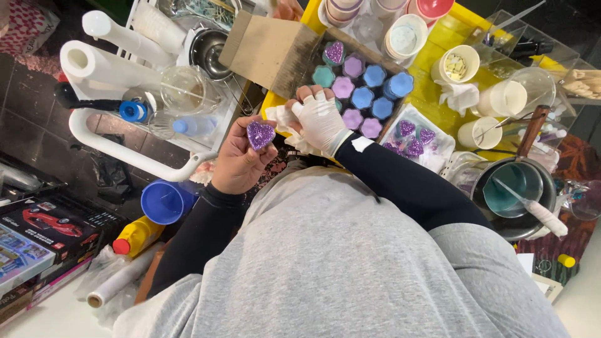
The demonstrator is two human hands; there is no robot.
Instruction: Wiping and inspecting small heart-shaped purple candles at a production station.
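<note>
L hand (pixel 238 159), bare: fingers clamped on purple glitter heart candle (pixel 260 134), held off the yellow tabletop (pixel 438 94), near its front edge. R hand (pixel 320 119), white glove: closed on crumpled white cloth (pixel 282 119), just beside heart. Box (pixel 363 87) of flower-shaped candles behind, touching R knuckles.

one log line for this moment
left hand: holds purple glitter heart | right hand: gloved, grips white cloth | behind: box of coloured shapes

Colours at the grip: purple glitter, white glove, black sleeves

Glittered purple heart (pixel 260 134) in the bare left hand (pixel 240 159); white-gloved right hand (pixel 320 119) just beside it on white cloth (pixel 283 119); beyond, teal, blue, pink-purple flower pieces (pixel 363 94); yellow tray (pixel 438 103); grey garment (pixel 338 250) below.
</note>
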